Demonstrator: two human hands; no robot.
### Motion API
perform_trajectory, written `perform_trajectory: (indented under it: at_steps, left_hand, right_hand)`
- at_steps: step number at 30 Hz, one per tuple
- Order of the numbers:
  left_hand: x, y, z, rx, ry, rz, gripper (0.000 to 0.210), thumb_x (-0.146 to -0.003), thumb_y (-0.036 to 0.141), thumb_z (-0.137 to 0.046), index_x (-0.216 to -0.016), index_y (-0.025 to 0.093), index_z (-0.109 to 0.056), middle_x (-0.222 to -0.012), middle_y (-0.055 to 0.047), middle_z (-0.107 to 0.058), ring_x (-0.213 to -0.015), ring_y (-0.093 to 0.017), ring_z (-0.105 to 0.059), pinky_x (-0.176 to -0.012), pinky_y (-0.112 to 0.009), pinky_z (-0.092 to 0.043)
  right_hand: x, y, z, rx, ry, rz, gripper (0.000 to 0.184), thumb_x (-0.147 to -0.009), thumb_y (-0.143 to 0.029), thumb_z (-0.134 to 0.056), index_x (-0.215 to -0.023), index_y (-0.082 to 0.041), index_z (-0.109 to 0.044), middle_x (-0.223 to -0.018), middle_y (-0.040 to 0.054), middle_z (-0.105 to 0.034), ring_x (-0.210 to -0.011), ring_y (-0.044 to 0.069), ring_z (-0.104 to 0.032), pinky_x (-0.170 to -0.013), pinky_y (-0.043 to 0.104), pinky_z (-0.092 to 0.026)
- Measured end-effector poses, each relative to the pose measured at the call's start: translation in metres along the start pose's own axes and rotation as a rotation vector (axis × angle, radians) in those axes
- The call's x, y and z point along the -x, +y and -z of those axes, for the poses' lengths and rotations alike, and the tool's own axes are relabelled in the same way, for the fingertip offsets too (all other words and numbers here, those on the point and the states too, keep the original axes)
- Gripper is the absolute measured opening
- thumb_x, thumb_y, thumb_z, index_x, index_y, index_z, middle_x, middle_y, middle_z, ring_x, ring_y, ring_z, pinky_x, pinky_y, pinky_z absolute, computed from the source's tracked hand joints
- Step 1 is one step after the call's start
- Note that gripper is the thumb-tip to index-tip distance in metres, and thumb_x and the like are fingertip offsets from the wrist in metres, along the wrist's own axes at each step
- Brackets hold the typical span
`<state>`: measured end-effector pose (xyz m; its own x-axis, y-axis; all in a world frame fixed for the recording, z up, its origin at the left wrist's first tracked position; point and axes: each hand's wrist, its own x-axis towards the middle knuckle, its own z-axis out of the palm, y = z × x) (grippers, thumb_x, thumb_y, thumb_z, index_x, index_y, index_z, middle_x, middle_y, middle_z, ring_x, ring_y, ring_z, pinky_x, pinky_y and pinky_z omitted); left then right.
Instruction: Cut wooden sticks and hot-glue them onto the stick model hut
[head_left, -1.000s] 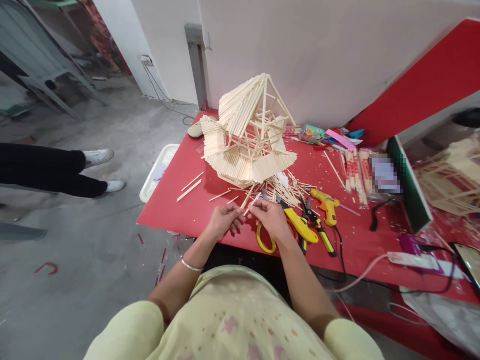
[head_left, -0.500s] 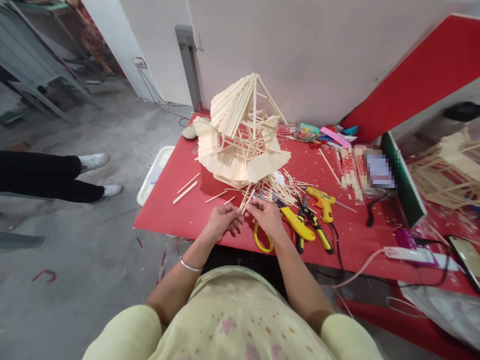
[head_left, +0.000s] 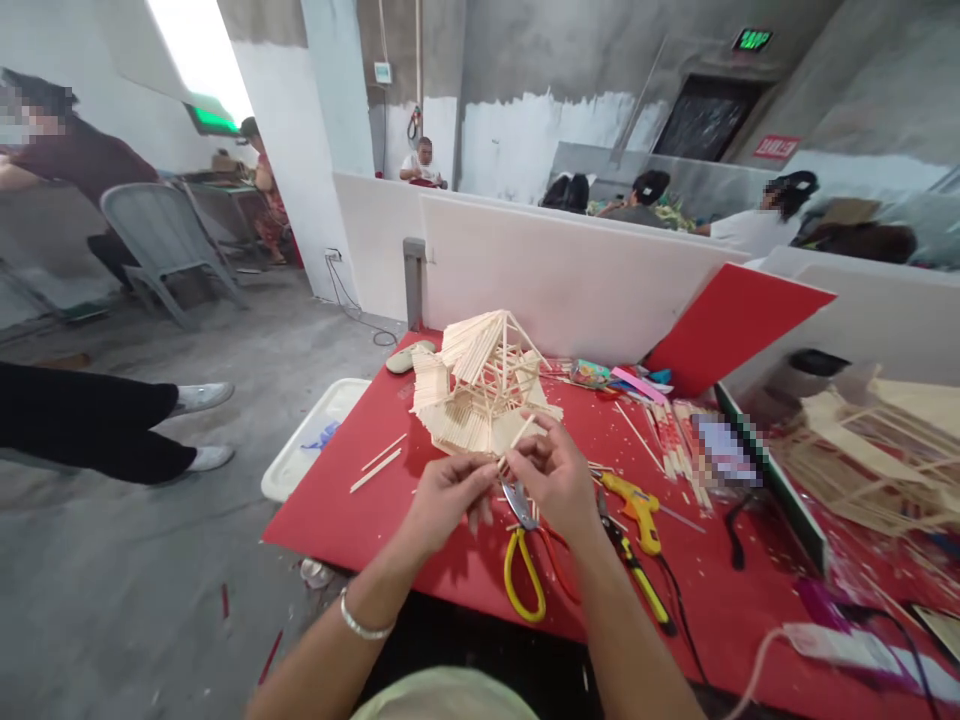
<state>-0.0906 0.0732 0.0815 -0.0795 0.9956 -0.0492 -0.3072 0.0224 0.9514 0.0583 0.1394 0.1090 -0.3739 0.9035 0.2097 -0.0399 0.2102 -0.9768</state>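
A thin pale wooden stick (head_left: 523,432) is pinched between the thumb and fingers of my right hand (head_left: 556,475), slanting up and away. The fingertips of my left hand (head_left: 450,500) are closed at the lower end of the sticks, close to my right thumb. Just beyond both hands stands a small pavilion-like model (head_left: 472,385) built of such sticks, its roof partly covered. Below my hands, scissors (head_left: 510,582) with one yellow and one red handle lie on the red tabletop (head_left: 330,520). My hands hide part of the loose sticks.
Right of my hands lie a yellow glue gun (head_left: 637,510) and a yellow-and-black cutting tool (head_left: 649,590). Two loose sticks (head_left: 376,470) rest at the left. A white tray (head_left: 279,480) sits beside the table. Someone's legs (head_left: 97,420) stand at the left; other people sit farther off.
The camera has tilted up, bringing the room and people behind the partition into view. My hands have risen off the table toward the model with the sticks.
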Motion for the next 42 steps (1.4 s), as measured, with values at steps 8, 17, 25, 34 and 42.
perform_trajectory:
  at_steps: [8,17,25,34,42]
  left_hand:
    - [-0.049,0.041,-0.002,0.290,0.040,-0.056,0.039,-0.065,0.044,-0.086,-0.077,0.011,-0.068,-0.061,-0.001,-0.065,-0.040,-0.006,-0.053,-0.034,-0.017,-0.037]
    - [-0.086,0.041,0.002,0.524,0.074,0.055,0.034,-0.068,0.033,-0.086,-0.084,0.010,-0.067,-0.065,0.002,-0.063,-0.043,-0.002,-0.050,-0.035,-0.013,-0.031]
    - [-0.095,0.041,0.008,0.515,0.077,0.057,0.027,-0.070,0.027,-0.083,-0.085,0.010,-0.068,-0.067,0.000,-0.065,-0.044,-0.002,-0.050,-0.036,-0.013,-0.031]
    - [-0.093,0.052,0.013,0.500,0.108,0.120,0.019,-0.077,0.025,-0.070,-0.085,0.008,-0.071,-0.065,-0.002,-0.066,-0.043,-0.004,-0.052,-0.037,-0.015,-0.034]
    - [-0.097,0.054,0.015,0.541,0.079,0.121,0.020,-0.079,0.026,-0.064,-0.083,0.008,-0.071,-0.064,-0.003,-0.065,-0.044,-0.005,-0.052,-0.040,-0.016,-0.037]
  right_hand:
    - [-0.058,-0.051,-0.015,0.473,0.110,0.372,0.046,-0.090,-0.038,-0.060,-0.134,-0.026,-0.056,-0.084,0.0000,-0.070,-0.070,0.015,-0.062,-0.068,0.028,-0.050]
    - [-0.105,-0.053,-0.012,0.974,0.193,0.574,0.044,-0.094,-0.041,-0.054,-0.132,-0.019,-0.062,-0.100,0.0082,-0.071,-0.091,0.021,-0.061,-0.085,0.033,-0.047]
    - [-0.120,-0.042,-0.011,0.970,0.171,0.550,0.051,-0.092,-0.043,-0.058,-0.137,-0.020,-0.057,-0.095,0.0058,-0.071,-0.088,0.020,-0.062,-0.081,0.031,-0.047]
    - [-0.124,-0.039,-0.013,0.938,0.171,0.581,0.044,-0.093,-0.041,-0.058,-0.131,-0.021,-0.062,-0.099,0.0068,-0.072,-0.089,0.021,-0.063,-0.084,0.032,-0.047]
    - [-0.126,-0.037,-0.012,0.890,0.190,0.574,0.050,-0.091,-0.045,-0.059,-0.134,-0.020,-0.059,-0.101,0.0076,-0.072,-0.090,0.021,-0.064,-0.084,0.034,-0.048]
